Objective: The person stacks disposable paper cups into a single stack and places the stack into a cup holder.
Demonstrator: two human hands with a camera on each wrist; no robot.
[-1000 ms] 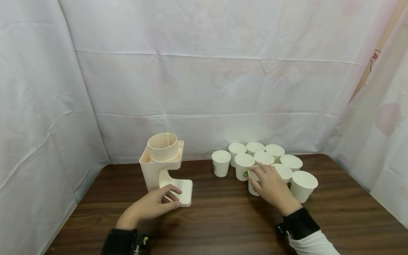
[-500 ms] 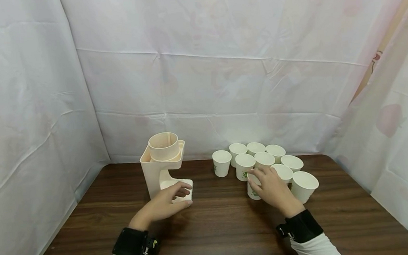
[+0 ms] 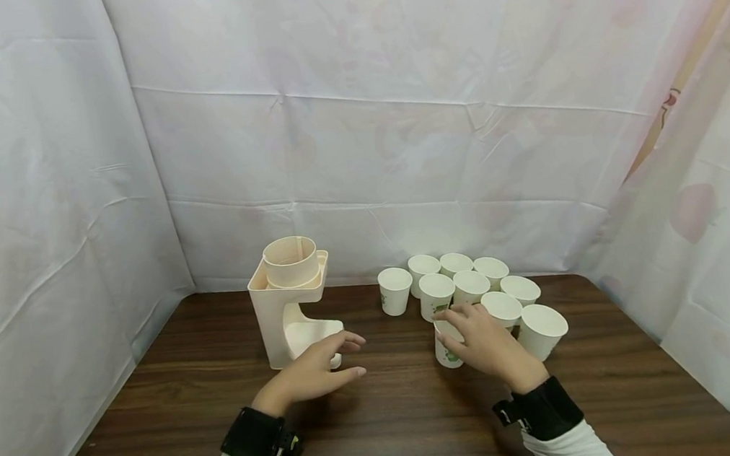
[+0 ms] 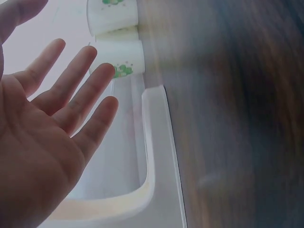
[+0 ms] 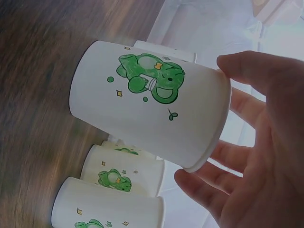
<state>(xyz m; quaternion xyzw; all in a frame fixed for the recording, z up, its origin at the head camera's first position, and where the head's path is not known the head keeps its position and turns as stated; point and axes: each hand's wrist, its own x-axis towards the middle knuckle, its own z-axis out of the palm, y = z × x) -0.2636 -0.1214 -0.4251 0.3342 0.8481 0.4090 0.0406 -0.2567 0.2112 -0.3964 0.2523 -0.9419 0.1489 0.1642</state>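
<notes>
My right hand [image 3: 482, 341] grips a white paper cup [image 3: 449, 351] near its rim, thumb on one side and fingers on the other. In the right wrist view a green cartoon bear shows on this cup [image 5: 147, 99], and the hand [image 5: 256, 128] is at its rim. My left hand [image 3: 315, 373] is spread with nothing in it, in front of the base of a cream plastic stand [image 3: 275, 323] topped by a round open holder [image 3: 291, 263]. From the left wrist, the palm and straight fingers of the left hand [image 4: 57, 114] appear beside the stand's base [image 4: 159, 156].
Several more white paper cups stand upright behind and right of the held one, among them a cup [image 3: 395, 292] at the group's left end and another cup [image 3: 542, 332] at its right. The brown wooden table [image 3: 382, 429] backs onto a white curtain [image 3: 358, 149].
My right hand has drawn the cup slightly toward me and left, away from the other cups. My left hand has moved right along the stand's base, its fingers straightening.
</notes>
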